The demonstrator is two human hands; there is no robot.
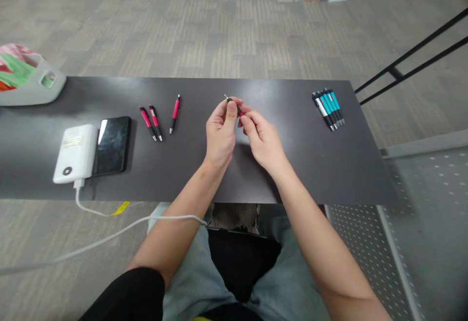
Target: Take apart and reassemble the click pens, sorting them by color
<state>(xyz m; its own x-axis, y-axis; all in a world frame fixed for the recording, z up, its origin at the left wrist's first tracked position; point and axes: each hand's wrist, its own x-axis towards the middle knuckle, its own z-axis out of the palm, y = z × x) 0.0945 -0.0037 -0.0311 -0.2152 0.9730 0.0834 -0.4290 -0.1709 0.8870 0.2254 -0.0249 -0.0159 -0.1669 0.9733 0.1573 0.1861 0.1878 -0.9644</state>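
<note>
My left hand [221, 127] and my right hand [263, 140] meet above the middle of the dark table. Between them is a red and black pen [240, 112], tilted, with a thin pale tip poking out past my left thumb. The left fingers pinch its black grip part, while the right thumb and fingers close on its red end. Most of the pen is hidden by fingers. Nearest on the left lies a single red pen [175, 114] with a black grip. Two more such pens, a left one [147, 123] and a right one [155, 122], lie beside it.
Several teal and black pens [331, 109], one whitish, lie in a row at right. A black phone [112, 145] leans against a white power bank [75, 152] with a white cable [91, 209]. A white basket [44, 84] holds coloured things at far left.
</note>
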